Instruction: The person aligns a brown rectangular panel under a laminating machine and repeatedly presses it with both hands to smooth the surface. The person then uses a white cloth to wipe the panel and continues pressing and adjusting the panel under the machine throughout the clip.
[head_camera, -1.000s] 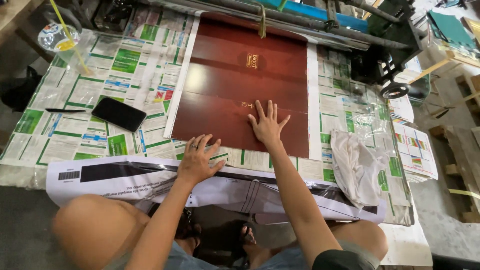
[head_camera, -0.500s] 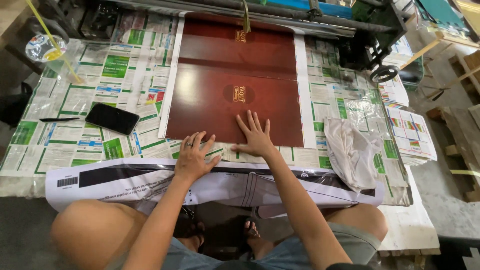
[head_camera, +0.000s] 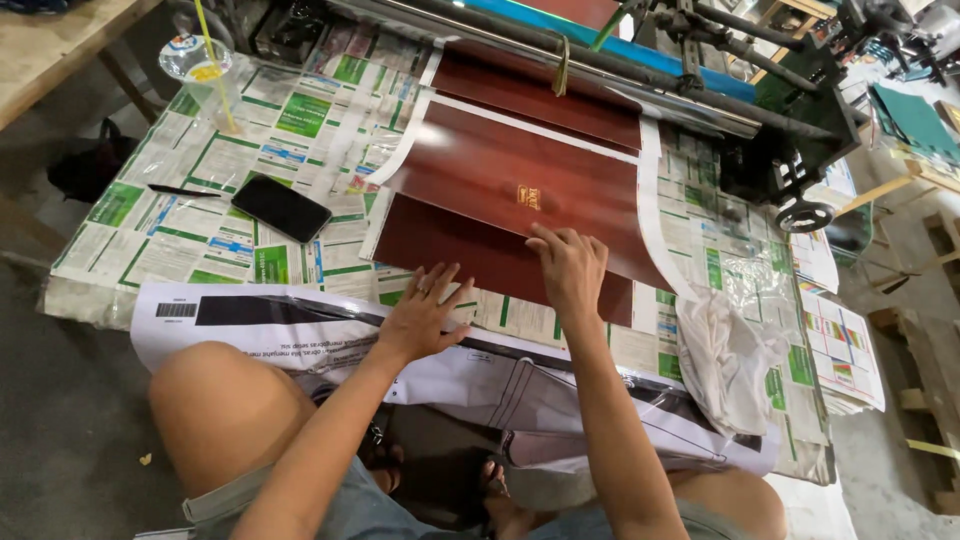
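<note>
- Far left, a clear plastic cup (head_camera: 200, 62) with a yellow straw stands on the newspaper-covered worktop (head_camera: 150, 215), well apart from both hands
- Just right of that, a black phone (head_camera: 281, 207) lies flat with a dark pen (head_camera: 180, 190) beside it, neither one touched
- Now the left hand (head_camera: 420, 315): fingers spread, palm down, open and gripping nothing, pressing at the near edge of the lower dark red sheet (head_camera: 470, 262) where it meets the newspaper
- Under the wrists, a white printed sheet with black bars (head_camera: 300, 325) drapes off the worktop's front edge over the knees
- The right hand (head_camera: 568, 270) sits slightly further in, flat too, fingertips on the near edge of the glossy red sheet (head_camera: 520, 175), the one with a small gold emblem (head_camera: 529, 197); no closed grip here either
- That glossy red sheet runs away from the hands, long axis pointing up toward the metal roller machine (head_camera: 700, 80) at the back; the right hand is the nearer one
- Far right, a crumpled white cloth (head_camera: 725, 360) rests on the worktop, a black handwheel (head_camera: 804, 215) hangs off the machine, and wooden pallets (head_camera: 930, 290) sit on the workshop floor
</note>
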